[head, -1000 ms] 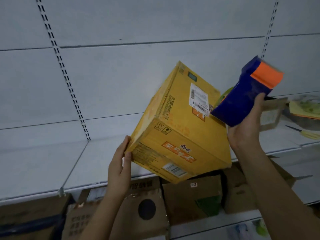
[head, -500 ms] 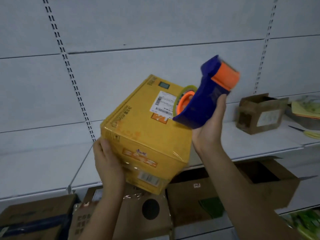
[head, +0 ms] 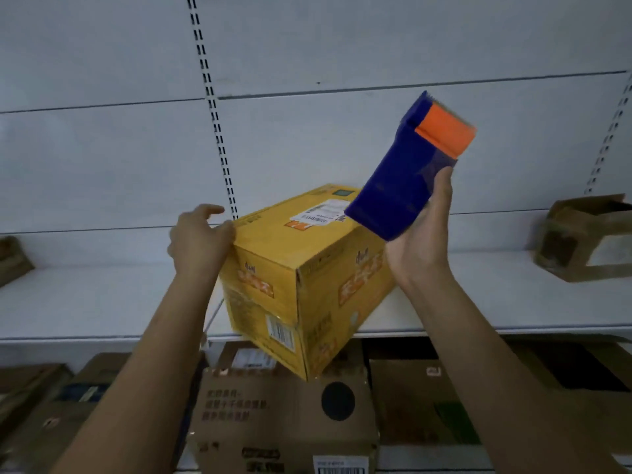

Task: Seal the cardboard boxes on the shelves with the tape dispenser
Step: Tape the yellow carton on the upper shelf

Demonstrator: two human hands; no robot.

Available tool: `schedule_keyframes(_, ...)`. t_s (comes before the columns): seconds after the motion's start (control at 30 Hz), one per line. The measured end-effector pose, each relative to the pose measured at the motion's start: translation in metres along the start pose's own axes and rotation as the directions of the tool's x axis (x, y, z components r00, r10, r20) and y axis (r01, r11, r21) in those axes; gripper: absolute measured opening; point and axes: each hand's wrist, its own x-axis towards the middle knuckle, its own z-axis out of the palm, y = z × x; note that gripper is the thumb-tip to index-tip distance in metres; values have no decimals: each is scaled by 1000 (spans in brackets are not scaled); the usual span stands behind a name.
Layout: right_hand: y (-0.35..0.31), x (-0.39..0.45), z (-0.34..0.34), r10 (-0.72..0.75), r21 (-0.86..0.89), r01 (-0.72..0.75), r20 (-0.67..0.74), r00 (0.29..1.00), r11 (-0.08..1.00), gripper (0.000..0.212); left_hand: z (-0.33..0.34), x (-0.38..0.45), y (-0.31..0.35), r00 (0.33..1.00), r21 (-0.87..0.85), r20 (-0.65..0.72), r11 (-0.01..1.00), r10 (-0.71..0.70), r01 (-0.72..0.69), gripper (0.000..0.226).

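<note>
Since half a second ago you have brought the yellow box [head: 301, 268] down onto the white shelf [head: 496, 302], with one bottom corner overhanging the shelf's front edge, and you have raised the tape dispenser [head: 407, 172] clear of the box top. Your left hand [head: 200, 239] now rests against the box's upper left edge, thumb on the top corner and fingers loosely curled above it rather than wrapped round the carton. Your right hand [head: 422, 241] grips the blue dispenser from below, thumb up along its side, its orange end tilted up and away from you. The box sits between your two hands, touching the left one, with its top face and white shipping label [head: 323, 213] just under the dispenser's lower end. Beyond your right hand, well apart on the same shelf, stands an open brown carton [head: 581, 241]. Behind your hands runs a grey back panel with a slotted upright [head: 213, 114]. Below your grip, the lower shelf holds brown cardboard boxes [head: 284, 415], one with a round black hole in its face.
</note>
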Motion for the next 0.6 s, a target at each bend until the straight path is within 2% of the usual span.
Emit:
schedule_keyframes(0.03, -4, 2, -5, -24, 1, 24, -20, 1000, 1000, 50, -3, 1, 5, 995, 113, -62, 991, 82, -74, 34)
schedule_keyframes(0.07, -7, 4, -11, -43, -14, 42, -40, 998, 999, 49, -6, -6, 13, 973, 140, -121, 974, 197, -180, 31)
schedule_keyframes(0.13, -9, 7, -25, -50, -72, 44, -84, 995, 996, 44, -6, -40, 36, 900, 62, -136, 911, 413, -408, 38)
schedule_keyframes(0.2, -5, 7, -37, -24, -102, 11, -132, 991, 995, 39, 7, -77, 54, 840, 99, 85, 834, 536, -542, 57)
schedule_keyframes(0.27, 4, 5, -50, 11, -117, -31, -170, 985, 993, 36, 22, -94, 54, 785, 302, 259, 725, 562, -619, 64)
schedule_keyframes(0.3, 9, 3, -55, 27, -131, -51, -179, 984, 990, 35, 23, -90, 49, 783, 342, 274, 704, 559, -622, 62)
schedule_keyframes(0.4, 22, 1, -70, 66, -164, -96, -183, 981, 982, 38, 5, -50, 18, 800, 277, 295, 755, 522, -595, 55)
schedule_keyframes(0.47, 28, 2, -76, 81, -186, -115, -181, 980, 976, 45, -13, -17, -12, 826, 346, 301, 752, 476, -560, 51)
schedule_keyframes(0.6, 37, 7, -88, 74, -273, -128, -199, 977, 953, 72, -38, 32, -77, 935, 547, 100, 766, 340, -337, 40)
